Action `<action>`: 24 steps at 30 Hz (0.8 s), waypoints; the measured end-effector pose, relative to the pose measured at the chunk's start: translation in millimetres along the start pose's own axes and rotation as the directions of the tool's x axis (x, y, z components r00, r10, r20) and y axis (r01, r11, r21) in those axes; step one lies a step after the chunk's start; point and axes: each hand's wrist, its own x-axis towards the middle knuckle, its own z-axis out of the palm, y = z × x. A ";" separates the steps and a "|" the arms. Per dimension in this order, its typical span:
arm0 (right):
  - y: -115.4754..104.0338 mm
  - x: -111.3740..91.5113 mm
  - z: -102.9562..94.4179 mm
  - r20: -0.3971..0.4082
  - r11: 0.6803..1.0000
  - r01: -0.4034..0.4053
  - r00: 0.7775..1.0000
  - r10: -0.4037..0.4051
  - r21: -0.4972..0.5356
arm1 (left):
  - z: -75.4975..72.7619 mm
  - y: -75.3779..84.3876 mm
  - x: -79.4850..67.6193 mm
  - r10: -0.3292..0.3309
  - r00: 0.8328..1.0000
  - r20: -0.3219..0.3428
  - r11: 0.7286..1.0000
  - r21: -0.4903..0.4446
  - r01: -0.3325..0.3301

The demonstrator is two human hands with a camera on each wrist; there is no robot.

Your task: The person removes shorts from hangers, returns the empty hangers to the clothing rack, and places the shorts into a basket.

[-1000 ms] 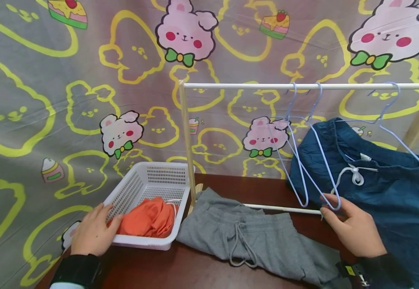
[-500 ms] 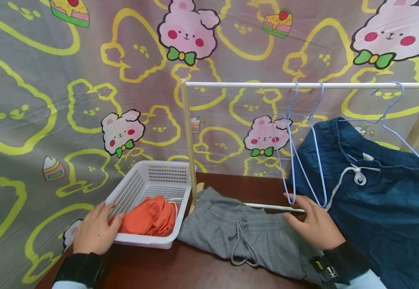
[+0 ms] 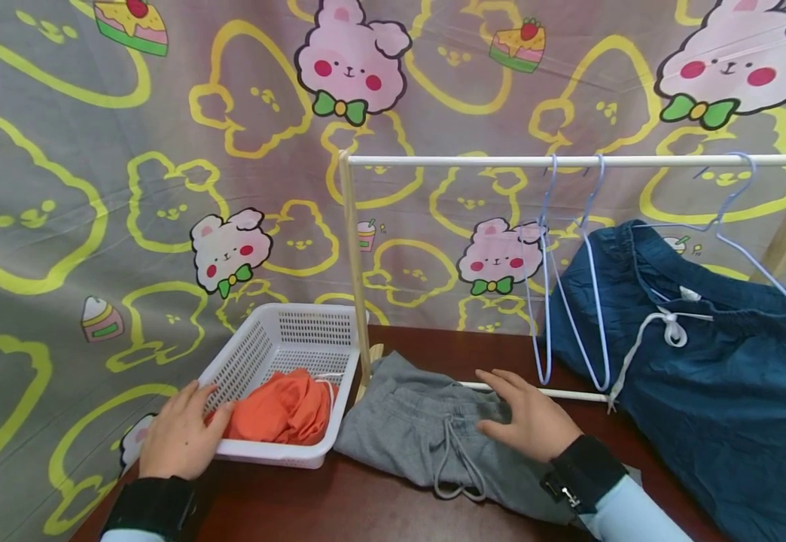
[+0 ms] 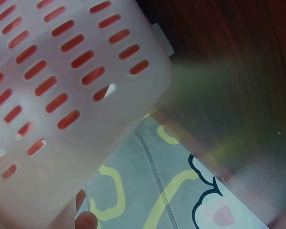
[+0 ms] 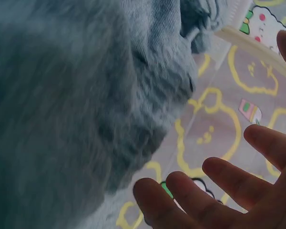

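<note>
My left hand [image 3: 179, 436] holds the near left corner of a white slotted plastic basket [image 3: 308, 454], with the thumb over the rim. Fingertips [image 4: 87, 220] show outside the basket wall in the left wrist view. Inside the basket lies a crumpled orange garment [image 3: 284, 406] with a white cord. My right hand [image 3: 531, 418] hovers over grey drawstring shorts [image 3: 413, 429] on the table, fingers spread and holding nothing. In the right wrist view the grey cloth [image 5: 148, 95] is close beside the fingers.
A rack with a white rail [image 3: 447, 160] stands behind the shorts. Two bare lilac hangers [image 3: 595, 301] hang from it, and blue shorts [image 3: 725, 376] hang on another hanger at right. A wooden post [image 3: 354, 263] rises beside the basket. A patterned cloth covers the back.
My right hand has let go of a hanger and moved left over the grey shorts. The bare hangers have swung back left. My left hand has stayed at the basket.
</note>
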 end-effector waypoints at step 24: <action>-18.8 33.7 49.5 0.312 0.960 0.013 0.947 0.079 -0.281 | 0.1 -0.6 1.2 -0.015 1.000 0.027 1.000 0.005 0.014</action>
